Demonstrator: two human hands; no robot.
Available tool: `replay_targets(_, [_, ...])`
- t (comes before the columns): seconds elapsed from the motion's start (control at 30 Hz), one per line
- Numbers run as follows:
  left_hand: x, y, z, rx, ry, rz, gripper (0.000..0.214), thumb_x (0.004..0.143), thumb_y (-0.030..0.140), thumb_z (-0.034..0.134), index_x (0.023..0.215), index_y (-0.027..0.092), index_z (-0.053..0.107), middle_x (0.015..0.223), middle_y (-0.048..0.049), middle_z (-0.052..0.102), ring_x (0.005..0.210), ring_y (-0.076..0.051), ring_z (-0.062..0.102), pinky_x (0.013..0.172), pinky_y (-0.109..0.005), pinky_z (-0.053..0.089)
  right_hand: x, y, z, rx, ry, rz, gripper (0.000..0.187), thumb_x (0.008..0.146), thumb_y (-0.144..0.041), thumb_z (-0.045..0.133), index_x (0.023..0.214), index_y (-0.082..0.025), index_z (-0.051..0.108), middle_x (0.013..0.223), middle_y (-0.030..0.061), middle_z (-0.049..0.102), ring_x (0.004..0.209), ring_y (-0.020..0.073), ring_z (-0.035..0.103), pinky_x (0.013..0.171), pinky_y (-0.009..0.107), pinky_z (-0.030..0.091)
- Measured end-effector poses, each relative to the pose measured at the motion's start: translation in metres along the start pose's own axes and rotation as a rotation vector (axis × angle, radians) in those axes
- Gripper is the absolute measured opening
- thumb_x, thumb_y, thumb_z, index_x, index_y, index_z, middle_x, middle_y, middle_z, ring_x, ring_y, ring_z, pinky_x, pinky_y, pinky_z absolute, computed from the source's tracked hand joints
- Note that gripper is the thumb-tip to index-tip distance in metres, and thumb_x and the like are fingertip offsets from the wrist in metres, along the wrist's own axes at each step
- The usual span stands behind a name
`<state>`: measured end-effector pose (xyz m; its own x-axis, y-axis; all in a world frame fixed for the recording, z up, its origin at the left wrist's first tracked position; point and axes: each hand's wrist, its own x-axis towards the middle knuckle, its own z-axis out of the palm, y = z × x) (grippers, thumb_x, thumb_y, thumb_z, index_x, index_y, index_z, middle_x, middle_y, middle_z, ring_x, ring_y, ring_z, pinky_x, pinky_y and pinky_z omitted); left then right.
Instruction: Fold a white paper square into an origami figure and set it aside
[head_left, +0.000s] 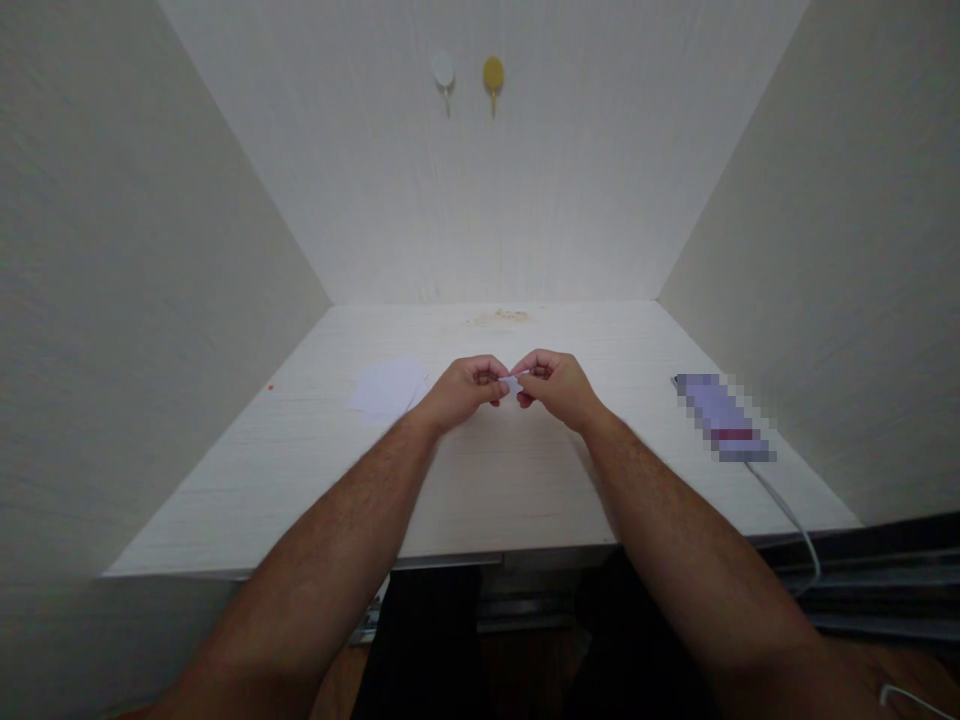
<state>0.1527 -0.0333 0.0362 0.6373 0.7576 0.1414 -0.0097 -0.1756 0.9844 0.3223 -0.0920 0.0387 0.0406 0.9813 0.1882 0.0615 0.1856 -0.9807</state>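
A small piece of white paper (514,384) is pinched between my two hands above the middle of the table. My left hand (480,383) grips its left side with thumb and fingers, and my right hand (551,380) grips the right side the same way. The fingertips of both hands nearly meet at its top edge. Much of the paper is hidden behind the fingers. Left of my left hand, several loose sheets of white paper (388,388) lie overlapping on the table.
A blurred-out phone-like device (720,415) with a white cable (787,508) lies on the right of the white table (517,480). A tiny red bit (271,387) is at the left edge. Panels enclose three sides; a white hook (443,70) and a yellow hook (493,74) hang on the back one.
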Motion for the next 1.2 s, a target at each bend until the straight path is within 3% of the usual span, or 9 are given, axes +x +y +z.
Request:
replay_targets(0.17, [-0.002, 0.007, -0.013, 0.086, -0.123, -0.018, 0.016, 0.066, 0.027, 0.078, 0.074, 0.017, 0.068, 0.065, -0.0016, 0.066, 0.058, -0.011, 0.057, 0.057, -0.024, 0.044, -0.005, -0.007, -0.006, -0.056, -0.196, 0.052, 0.019, 0.073, -0.032, 0.068, 0.068, -0.015, 0.062, 0.053, -0.0007, 0.063, 0.045, 0.009, 0.056, 0.044, 0.02, 0.045])
replay_targets(0.3, [-0.003, 0.005, -0.018, 0.04, -0.265, -0.052, 0.019, 0.07, 0.033, 0.076, 0.077, 0.018, 0.069, 0.071, -0.0035, 0.068, 0.06, -0.012, 0.06, 0.06, -0.026, 0.048, -0.008, -0.01, -0.011, 0.011, -0.384, 0.071, 0.023, 0.075, -0.036, 0.07, 0.068, -0.015, 0.062, 0.058, -0.0017, 0.063, 0.046, 0.0082, 0.057, 0.046, 0.02, 0.046])
replay_targets(0.4, [-0.005, 0.002, -0.018, -0.015, -0.335, -0.106, 0.024, 0.07, 0.039, 0.077, 0.078, 0.017, 0.068, 0.071, -0.0037, 0.066, 0.059, -0.012, 0.059, 0.059, -0.026, 0.048, -0.008, -0.007, -0.013, 0.024, -0.455, 0.063, 0.021, 0.077, -0.033, 0.07, 0.069, -0.016, 0.062, 0.057, -0.0038, 0.061, 0.046, 0.0071, 0.055, 0.046, 0.019, 0.044])
replay_targets(0.63, [-0.009, 0.005, -0.01, -0.229, -0.344, -0.127, 0.037, 0.056, 0.046, 0.086, 0.068, 0.017, 0.065, 0.064, -0.0023, 0.062, 0.054, -0.011, 0.055, 0.055, -0.026, 0.044, -0.008, -0.001, -0.012, 0.146, -0.534, 0.083, 0.022, 0.076, -0.034, 0.073, 0.07, -0.015, 0.064, 0.051, -0.0055, 0.058, 0.043, 0.0061, 0.049, 0.042, 0.018, 0.041])
replay_targets(1.0, [-0.009, -0.001, -0.009, -0.401, -0.447, -0.004, 0.033, 0.064, 0.039, 0.084, 0.069, 0.014, 0.063, 0.07, -0.0032, 0.064, 0.061, -0.013, 0.06, 0.06, -0.027, 0.046, -0.008, 0.001, -0.002, 0.342, -0.553, 0.088, 0.031, 0.069, -0.04, 0.079, 0.066, -0.016, 0.06, 0.044, -0.0063, 0.056, 0.035, 0.0042, 0.042, 0.036, 0.015, 0.035])
replay_targets(1.2, [-0.011, 0.003, -0.006, -0.412, -0.436, 0.027, 0.031, 0.064, 0.038, 0.084, 0.067, 0.016, 0.063, 0.069, -0.0026, 0.064, 0.062, -0.013, 0.06, 0.065, -0.03, 0.046, -0.007, -0.002, -0.001, 0.324, -0.547, 0.114, 0.028, 0.068, -0.035, 0.08, 0.066, -0.015, 0.062, 0.056, -0.0022, 0.066, 0.036, 0.0032, 0.042, 0.034, 0.016, 0.031])
